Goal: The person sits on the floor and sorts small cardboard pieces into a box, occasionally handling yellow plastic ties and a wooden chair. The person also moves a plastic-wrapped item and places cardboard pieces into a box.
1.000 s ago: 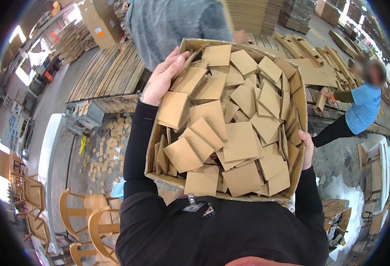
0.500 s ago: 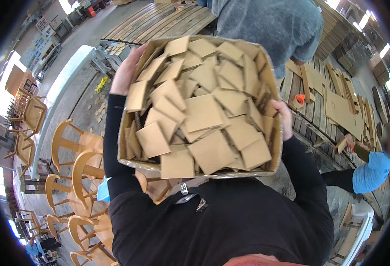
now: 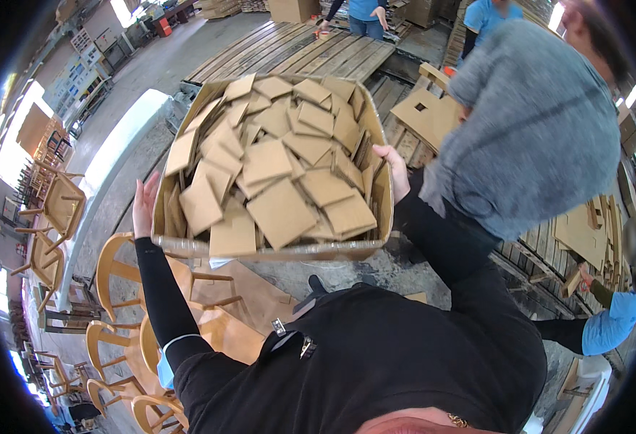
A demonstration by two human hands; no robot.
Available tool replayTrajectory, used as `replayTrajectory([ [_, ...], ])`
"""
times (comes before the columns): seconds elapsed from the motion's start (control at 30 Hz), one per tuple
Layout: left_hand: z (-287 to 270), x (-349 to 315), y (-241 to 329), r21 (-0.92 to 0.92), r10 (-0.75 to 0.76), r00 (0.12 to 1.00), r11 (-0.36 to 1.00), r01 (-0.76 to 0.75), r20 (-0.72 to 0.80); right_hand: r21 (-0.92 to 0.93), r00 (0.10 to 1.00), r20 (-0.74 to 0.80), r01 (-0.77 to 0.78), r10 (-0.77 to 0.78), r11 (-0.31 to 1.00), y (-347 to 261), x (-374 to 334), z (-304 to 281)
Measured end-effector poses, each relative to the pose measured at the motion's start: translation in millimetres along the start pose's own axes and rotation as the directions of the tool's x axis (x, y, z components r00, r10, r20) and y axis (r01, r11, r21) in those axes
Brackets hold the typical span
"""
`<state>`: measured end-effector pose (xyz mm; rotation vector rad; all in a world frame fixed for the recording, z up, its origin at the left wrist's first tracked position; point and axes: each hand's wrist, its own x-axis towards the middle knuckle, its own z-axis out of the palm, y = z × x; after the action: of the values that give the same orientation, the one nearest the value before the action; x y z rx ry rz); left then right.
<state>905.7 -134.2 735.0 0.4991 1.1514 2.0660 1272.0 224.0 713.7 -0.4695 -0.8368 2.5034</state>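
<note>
Head view — cardboard box [image 3: 188,246] brimming with square cardboard pieces [image 3: 282,210].

Cardboard box [image 3: 188,246]: plain tan-brown, its near rim paler with a glossy strip of clear tape. Cardboard squares [image 3: 282,210] inside: same flat tan, no print, edges a shade darker. Sleeves [image 3: 160,289] of the person carrying it: black, with a light blue cuff band at the left elbow. Co-worker's top [image 3: 535,137]: mottled grey. Another person's shirt [image 3: 611,322], far right: bright blue. Wooden chairs [image 3: 115,267] lower left: honey-yellow, bare wood grain. Floor [image 3: 144,65]: dull grey concrete. Pallet boards [image 3: 289,43]: weathered grey-brown planks, striped.
</note>
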Motion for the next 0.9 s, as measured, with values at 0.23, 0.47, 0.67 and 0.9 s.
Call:
replayTrajectory([
  [0.23,-70,-24,-41,0.011,-0.123,0.958,0.991,0.13,-0.26,-0.091,0.946,-0.017,0.32,-0.323,0.943,-60,142,32],
  [0.47,-100,-75,-122,-0.117,-0.295,0.823,0.955,0.273,-0.485,-0.076,0.897,-0.161,0.405,-0.412,0.911,-117,290,37],
  [0.67,-80,-48,-150,-0.205,-0.322,0.697,0.947,0.249,-0.641,-0.067,0.818,-0.194,0.539,-0.541,0.84,-166,436,-14],
  [0.9,-33,65,-175,-0.382,-0.46,0.389,0.886,0.264,-0.798,-0.099,0.662,-0.322,0.688,-0.677,0.719,-215,602,-83],
])
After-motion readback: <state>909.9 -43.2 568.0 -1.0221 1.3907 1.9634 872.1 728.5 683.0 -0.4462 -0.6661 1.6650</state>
